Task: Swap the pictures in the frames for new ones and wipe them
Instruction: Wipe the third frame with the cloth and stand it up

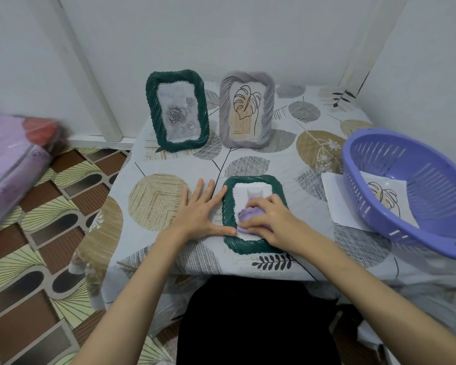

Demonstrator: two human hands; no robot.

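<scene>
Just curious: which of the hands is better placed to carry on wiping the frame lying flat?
Probably the right hand: it already holds the purple cloth on the flat green frame. The left hand lies open, steadying its edge.

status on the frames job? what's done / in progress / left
Looks done: the green frame with a rose print and the grey frame with a leaf print stand upright at the back. In hand: the flat frame holds a cat picture; the right hand rubs its glass with a purple cloth while the left hand steadies it. Left: finish wiping, stand it up. A leaf print lies in the basket.
</scene>
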